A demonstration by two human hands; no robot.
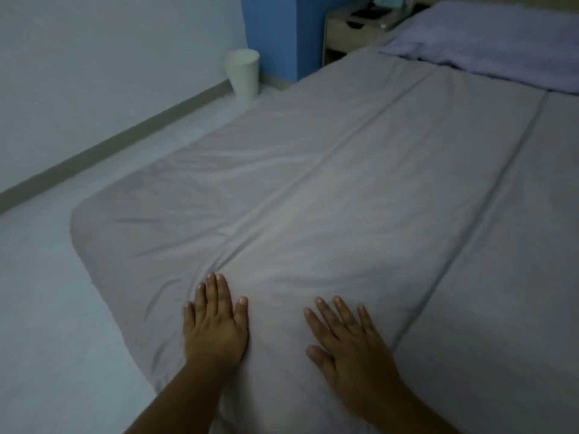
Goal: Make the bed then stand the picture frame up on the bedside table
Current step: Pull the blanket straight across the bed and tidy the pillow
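A grey blanket point(329, 170) lies spread over the bed, with two long creases running toward the head end and small wrinkles near the foot. My left hand point(216, 324) and my right hand point(347, 336) both rest flat on the blanket near the foot of the bed, palms down, fingers apart, holding nothing. A lilac pillow point(488, 39) lies at the head end, top right. The wooden bedside table point(341, 29) stands beyond the bed at the top, with dark flat items point(368, 12) on it; whether one of them is the picture frame is too dim to tell.
A white waste bin point(243, 73) stands on the floor by the wall, next to a blue panel point(282, 32). Pale floor point(47, 292) runs along the bed's left side up to the grey skirting board.
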